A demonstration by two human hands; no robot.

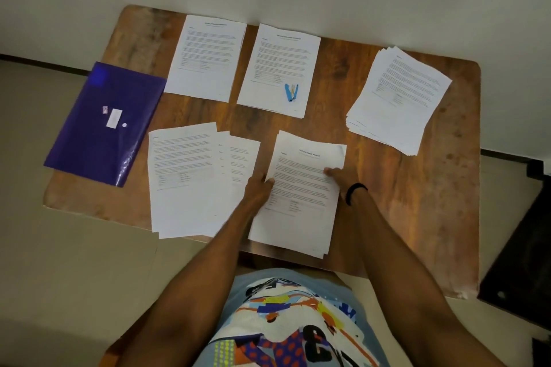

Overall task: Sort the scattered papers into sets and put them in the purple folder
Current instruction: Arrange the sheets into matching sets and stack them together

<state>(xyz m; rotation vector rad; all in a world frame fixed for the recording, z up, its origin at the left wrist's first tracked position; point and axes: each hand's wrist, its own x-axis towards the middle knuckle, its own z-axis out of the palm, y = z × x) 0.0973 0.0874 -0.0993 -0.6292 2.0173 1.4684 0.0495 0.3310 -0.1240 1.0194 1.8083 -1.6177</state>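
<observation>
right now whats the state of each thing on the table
purple folder, closed, flat at table left edge
far left stack, squared
far middle stack, squared, blue tool on top
right stack, fanned
near left stack, spread loosely
near middle stack, held by left hand and right hand

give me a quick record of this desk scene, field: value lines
folder: purple folder, overhanging left edge of table
pile count: five
held: near middle pile, left hand and right hand grip its side edges
blue tool: lies on far middle pile
messiest: near left pile, fanned out
</observation>
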